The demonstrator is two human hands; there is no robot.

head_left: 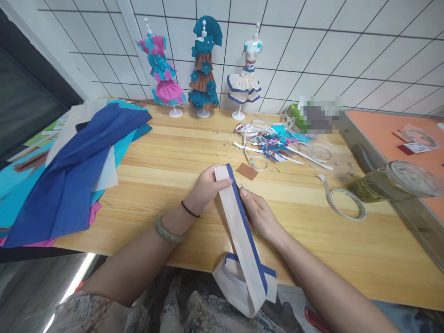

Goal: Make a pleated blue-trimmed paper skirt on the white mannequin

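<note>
Between thumb and fingers, my left hand (pixel 208 185) pinches the upper end of a long off-white crepe paper strip (pixel 233 217) with a blue border. The strip runs down past the table's front edge and loops back over my lap. At its blue side, my right hand (pixel 258 210) is closed around dark scissors (pixel 245 203), largely hidden by the fingers and the strip. A tiny blue shred shows by the right fingertips. Just beyond the hands lies a small brown paper piece (pixel 247 171).
Three dressed mini mannequins (pixel 204 69) stand along the tiled wall. Blue and turquoise paper sheets (pixel 83 157) pile up at left. Ribbon scraps (pixel 277 143) lie at the back right, with a tape roll (pixel 348 204) and a clear jar (pixel 385 180) nearer.
</note>
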